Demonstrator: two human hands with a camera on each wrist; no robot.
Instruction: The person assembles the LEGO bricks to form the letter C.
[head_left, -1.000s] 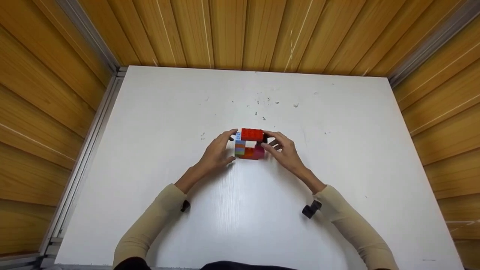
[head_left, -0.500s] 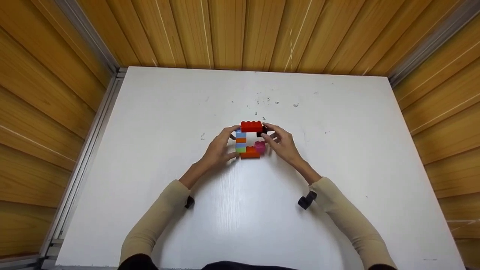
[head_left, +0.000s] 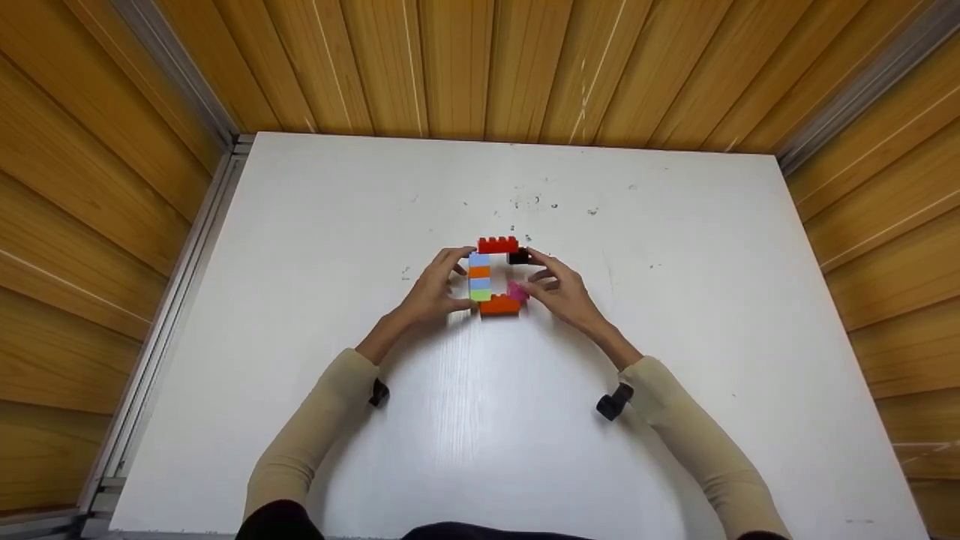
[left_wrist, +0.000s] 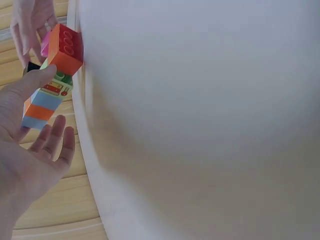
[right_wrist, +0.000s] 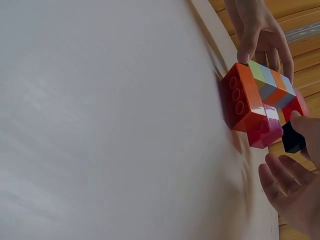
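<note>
A frame of toy building bricks stands between my hands. Its left side is a column of light blue, orange and green bricks (head_left: 479,276). Across the far end lies a red brick (head_left: 498,244), with a black brick (right_wrist: 293,138) at its right end. An orange brick (left_wrist: 65,49) forms the near end and bears a pink brick (right_wrist: 265,131); a gap separates pink from black. My left hand (head_left: 430,289) grips the column, thumb by the green brick and fingers at the far end. My right hand (head_left: 562,294) pinches the black brick; its other fingers hang loosely curled.
A white table (head_left: 480,435) with dark specks (head_left: 555,205) beyond the bricks lies under both hands. Wood-panelled walls (head_left: 457,67) stand at the back and sides. Small black devices (head_left: 615,402) sit at both wrists.
The brick frame has tipped so the red brick's studded face turned away and its side shows. The red brick shifted away from me. Both hands kept hold, and the right thumb lowered slightly.
</note>
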